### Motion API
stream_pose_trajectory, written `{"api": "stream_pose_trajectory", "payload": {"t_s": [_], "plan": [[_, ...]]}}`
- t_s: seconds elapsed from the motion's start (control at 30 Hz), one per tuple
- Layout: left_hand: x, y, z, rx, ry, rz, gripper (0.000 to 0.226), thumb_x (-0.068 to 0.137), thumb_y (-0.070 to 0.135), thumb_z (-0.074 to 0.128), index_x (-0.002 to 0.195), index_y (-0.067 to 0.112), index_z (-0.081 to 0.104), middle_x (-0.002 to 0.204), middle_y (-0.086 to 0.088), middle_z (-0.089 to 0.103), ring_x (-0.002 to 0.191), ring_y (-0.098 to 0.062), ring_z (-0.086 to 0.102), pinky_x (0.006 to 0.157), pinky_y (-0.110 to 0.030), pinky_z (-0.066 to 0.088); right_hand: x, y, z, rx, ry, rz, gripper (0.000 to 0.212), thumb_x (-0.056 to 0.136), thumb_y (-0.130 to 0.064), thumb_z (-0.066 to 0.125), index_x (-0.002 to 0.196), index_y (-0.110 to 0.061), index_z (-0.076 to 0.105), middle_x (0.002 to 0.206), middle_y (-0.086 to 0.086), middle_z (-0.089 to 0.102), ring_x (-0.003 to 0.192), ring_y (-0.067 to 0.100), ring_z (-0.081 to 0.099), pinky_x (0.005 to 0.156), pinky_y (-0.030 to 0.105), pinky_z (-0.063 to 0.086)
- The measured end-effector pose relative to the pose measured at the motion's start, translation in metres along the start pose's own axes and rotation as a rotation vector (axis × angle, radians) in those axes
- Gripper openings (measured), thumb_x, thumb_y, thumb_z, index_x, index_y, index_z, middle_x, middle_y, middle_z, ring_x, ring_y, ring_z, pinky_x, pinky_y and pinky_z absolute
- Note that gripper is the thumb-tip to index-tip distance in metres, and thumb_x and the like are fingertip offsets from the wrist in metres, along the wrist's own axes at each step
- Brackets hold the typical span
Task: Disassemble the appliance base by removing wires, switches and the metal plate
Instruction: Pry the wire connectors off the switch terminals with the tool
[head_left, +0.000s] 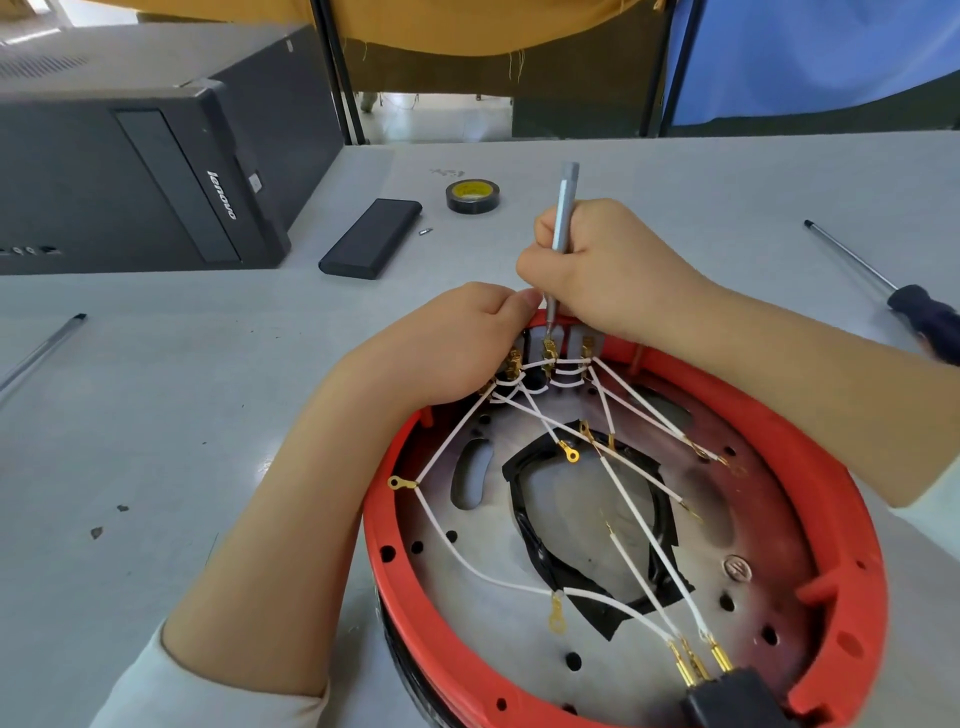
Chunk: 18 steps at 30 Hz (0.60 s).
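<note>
A round red appliance base (836, 467) lies open side up on the table, with a grey metal plate (467, 566) inside. White wires (639, 519) with gold terminals run from switches (550, 353) at the far rim to a black connector (737, 701) at the near edge. My right hand (613, 270) grips a slim silver screwdriver (563, 208), whose tip points down at the middle switch terminal. My left hand (447, 348) rests on the far left rim, and its fingers curl over the switch block.
A black computer tower (130, 171) lies at the back left. A black rectangular case (371, 236), a small bit (426, 232) and a roll of black tape (471, 195) lie behind the base. A long screwdriver (883, 280) lies at the right, a metal rod (41, 353) at the left.
</note>
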<state>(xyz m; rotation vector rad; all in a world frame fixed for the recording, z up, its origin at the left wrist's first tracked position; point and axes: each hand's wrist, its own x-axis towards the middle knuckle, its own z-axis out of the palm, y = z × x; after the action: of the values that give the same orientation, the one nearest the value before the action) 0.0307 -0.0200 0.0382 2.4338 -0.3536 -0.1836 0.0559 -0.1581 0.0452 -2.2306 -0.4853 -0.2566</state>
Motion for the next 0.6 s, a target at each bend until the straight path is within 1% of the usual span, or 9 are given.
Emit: {"api": "stream_pose_trajectory", "payload": {"t_s": [0.1, 0.13, 0.2, 0.3, 0.33, 0.4, 0.5, 0.53, 0.6], "plan": [[0.0, 0.0, 0.0, 0.008, -0.008, 0.002, 0.054, 0.102, 0.04, 0.026, 0.105, -0.003, 0.06, 0.066, -0.001, 0.044, 0.058, -0.011, 0.039, 0.051, -0.013, 0.034, 0.005, 0.0, -0.001, -0.021, -0.056, 0.03, 0.039, 0.082, -0.011, 0.054, 0.051, -0.015, 0.031, 0.034, -0.009, 0.033, 0.037, 0.005, 0.033, 0.038, 0.014, 0.026], [0.0, 0.0, 0.0, 0.008, -0.011, 0.003, 0.054, 0.102, 0.04, 0.026, 0.106, -0.002, 0.06, 0.069, -0.003, 0.048, 0.06, -0.011, 0.041, 0.053, -0.014, 0.034, 0.004, 0.001, -0.002, -0.008, -0.044, 0.021, 0.039, 0.082, -0.011, 0.053, 0.051, -0.015, 0.031, 0.036, -0.008, 0.032, 0.038, 0.006, 0.032, 0.038, 0.014, 0.026], [0.0, -0.001, 0.0, 0.006, -0.008, 0.006, 0.054, 0.102, 0.041, 0.027, 0.107, -0.001, 0.06, 0.077, -0.007, 0.055, 0.065, -0.012, 0.045, 0.062, -0.021, 0.037, -0.001, 0.005, -0.002, 0.023, 0.01, -0.031, 0.04, 0.085, -0.01, 0.053, 0.052, -0.016, 0.03, 0.044, -0.008, 0.029, 0.039, 0.005, 0.033, 0.04, 0.013, 0.028], [0.0, -0.002, 0.0, 0.005, -0.009, 0.02, 0.054, 0.102, 0.041, 0.026, 0.107, -0.001, 0.061, 0.089, -0.015, 0.063, 0.071, -0.015, 0.049, 0.069, -0.027, 0.041, -0.013, 0.007, 0.0, 0.003, 0.104, -0.154, 0.039, 0.091, -0.014, 0.053, 0.057, -0.02, 0.033, 0.05, -0.007, 0.034, 0.045, 0.005, 0.04, 0.047, 0.012, 0.032], [0.0, -0.002, 0.0, 0.003, -0.01, 0.027, 0.054, 0.102, 0.04, 0.027, 0.107, -0.002, 0.06, 0.089, -0.016, 0.063, 0.072, -0.015, 0.049, 0.069, -0.028, 0.041, -0.016, 0.006, 0.0, -0.007, 0.116, -0.187, 0.038, 0.093, -0.016, 0.052, 0.059, -0.021, 0.034, 0.051, -0.008, 0.035, 0.048, 0.005, 0.042, 0.048, 0.012, 0.033], [0.0, -0.001, 0.0, 0.002, -0.004, 0.038, 0.053, 0.102, 0.039, 0.027, 0.106, -0.002, 0.06, 0.082, -0.013, 0.059, 0.068, -0.013, 0.046, 0.064, -0.025, 0.038, -0.019, 0.005, 0.001, -0.034, 0.118, -0.239, 0.036, 0.095, -0.019, 0.05, 0.062, -0.022, 0.035, 0.052, -0.006, 0.039, 0.051, 0.009, 0.046, 0.049, 0.014, 0.034], [-0.001, -0.002, 0.0, -0.002, -0.006, 0.046, 0.053, 0.102, 0.039, 0.027, 0.106, -0.001, 0.061, 0.09, -0.018, 0.063, 0.071, -0.012, 0.047, 0.067, -0.026, 0.039, -0.021, 0.005, 0.002, -0.077, 0.103, -0.282, 0.033, 0.096, -0.021, 0.047, 0.065, -0.023, 0.034, 0.056, 0.003, 0.046, 0.057, 0.017, 0.05, 0.051, 0.019, 0.036], [-0.001, -0.003, 0.0, -0.003, -0.007, 0.051, 0.052, 0.102, 0.039, 0.027, 0.105, -0.001, 0.061, 0.085, -0.017, 0.062, 0.068, -0.01, 0.045, 0.064, -0.024, 0.038, -0.021, 0.005, 0.003, -0.082, 0.1, -0.291, 0.034, 0.096, -0.022, 0.047, 0.065, -0.025, 0.033, 0.055, 0.002, 0.043, 0.055, 0.017, 0.048, 0.051, 0.019, 0.034], [-0.001, -0.002, 0.0, 0.006, -0.006, 0.057, 0.051, 0.101, 0.038, 0.027, 0.102, -0.001, 0.061, 0.073, -0.009, 0.053, 0.058, -0.007, 0.038, 0.054, -0.021, 0.033, -0.022, 0.003, 0.003, -0.113, 0.091, -0.295, 0.035, 0.094, -0.025, 0.046, 0.064, -0.028, 0.029, 0.053, -0.005, 0.036, 0.051, 0.016, 0.042, 0.05, 0.02, 0.031]]}}
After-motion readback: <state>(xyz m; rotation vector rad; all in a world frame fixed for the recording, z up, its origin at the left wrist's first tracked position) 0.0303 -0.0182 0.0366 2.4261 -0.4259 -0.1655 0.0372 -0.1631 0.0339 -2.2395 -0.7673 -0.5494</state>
